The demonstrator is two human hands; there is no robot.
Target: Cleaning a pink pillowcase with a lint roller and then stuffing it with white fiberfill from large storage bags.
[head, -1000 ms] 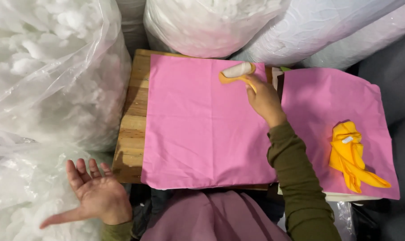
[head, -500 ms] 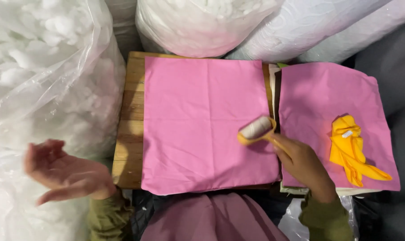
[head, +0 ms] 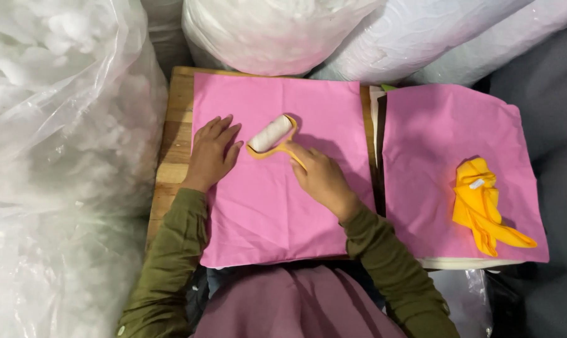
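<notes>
Roller [head: 270,134] on pink cloth [head: 277,188], handle gripped in right hand [head: 321,178]; left hand [head: 211,153] flat, open, pinning cloth just beside. Risks: cloth bunching under sticky roll if left pressure slackens; fingers nicked by roller, so near

roller handle [head: 294,156] hidden under right hand [head: 321,179], plastic bags [head: 58,125] cut off by edges
</notes>
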